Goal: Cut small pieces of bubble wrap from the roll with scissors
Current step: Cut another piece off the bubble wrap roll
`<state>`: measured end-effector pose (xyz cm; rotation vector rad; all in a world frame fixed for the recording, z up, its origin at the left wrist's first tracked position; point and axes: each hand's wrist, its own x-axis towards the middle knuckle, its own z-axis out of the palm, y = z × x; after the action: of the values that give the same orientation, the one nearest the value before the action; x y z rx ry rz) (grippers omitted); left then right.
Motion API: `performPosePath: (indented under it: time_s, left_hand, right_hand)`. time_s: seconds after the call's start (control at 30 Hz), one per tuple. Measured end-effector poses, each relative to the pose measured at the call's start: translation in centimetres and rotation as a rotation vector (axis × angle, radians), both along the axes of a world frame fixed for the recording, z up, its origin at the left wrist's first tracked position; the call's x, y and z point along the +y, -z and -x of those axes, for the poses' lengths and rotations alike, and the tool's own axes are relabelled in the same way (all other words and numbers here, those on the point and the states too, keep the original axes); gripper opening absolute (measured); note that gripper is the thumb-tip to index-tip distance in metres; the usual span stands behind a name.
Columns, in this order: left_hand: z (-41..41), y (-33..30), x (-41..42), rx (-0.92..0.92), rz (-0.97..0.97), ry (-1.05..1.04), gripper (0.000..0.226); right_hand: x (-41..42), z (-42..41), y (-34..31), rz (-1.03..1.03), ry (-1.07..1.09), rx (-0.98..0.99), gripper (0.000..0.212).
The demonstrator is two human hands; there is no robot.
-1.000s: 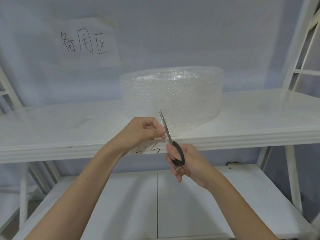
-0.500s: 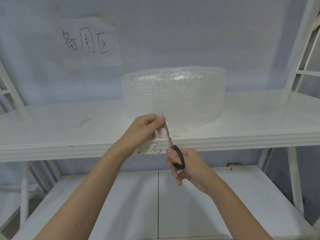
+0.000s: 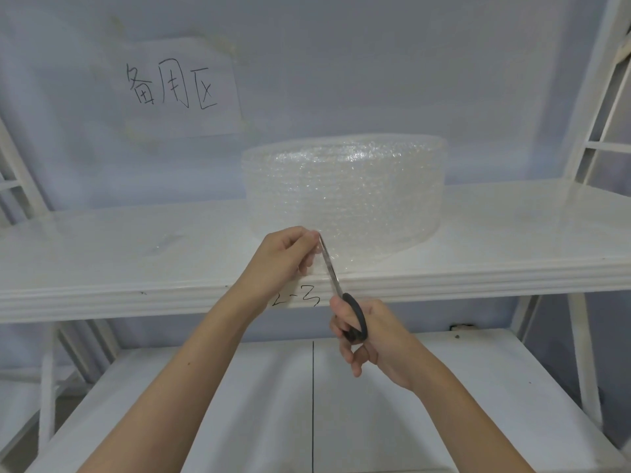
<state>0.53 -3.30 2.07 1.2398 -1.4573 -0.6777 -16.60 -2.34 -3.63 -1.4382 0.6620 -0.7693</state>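
Note:
A wide clear bubble wrap roll (image 3: 345, 189) stands upright on the upper white shelf (image 3: 136, 254). Its loose end (image 3: 345, 254) comes forward to the shelf's front edge. My left hand (image 3: 283, 257) pinches that loose end at its left side. My right hand (image 3: 368, 336) grips the black handles of the scissors (image 3: 329, 266) just below the shelf edge. The steel blades point up and slightly left, closed together, with their tip right beside my left fingertips at the wrap.
A paper sign (image 3: 170, 87) with handwriting hangs on the wall behind. A small label (image 3: 300, 300) is stuck on the shelf's front edge. A lower white shelf (image 3: 444, 404) lies beneath my arms. White rack posts (image 3: 580, 336) stand at right and left.
The scissor blades have closed and slid up along the wrap towards my left fingertips. My left hand shifted slightly right, still pinching the wrap.

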Motion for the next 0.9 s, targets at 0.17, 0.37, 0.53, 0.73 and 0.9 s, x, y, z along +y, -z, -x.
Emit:
performPosePath:
  time_s: [0.17, 0.37, 0.53, 0.73, 0.9]
  left_hand:
    - [-0.1, -0.1, 0.1, -0.005, -0.003, 0.016, 0.035]
    - [0.1, -0.2, 0.7, -0.042, 0.021, 0.067, 0.043]
    - [0.0, -0.3, 0.9, -0.041, 0.039, 0.077, 0.045]
    - [-0.3, -0.3, 1.0, -0.064, 0.023, 0.121, 0.035]
    - [-0.6, -0.3, 1.0, -0.087, -0.011, 0.169, 0.033]
  right_hand:
    - [0.0, 0.2, 0.0, 0.0, 0.002, 0.004, 0.045]
    - [-0.2, -0.3, -0.8, 0.009, 0.017, -0.01, 0.046]
    - [-0.3, -0.8, -1.3, 0.018, 0.032, -0.003, 0.043]
    - [-0.3, -0.9, -1.2, 0.032, 0.043, -0.026, 0.042]
    - [-0.4, -1.2, -1.6, 0.047, 0.045, -0.029, 0.042]
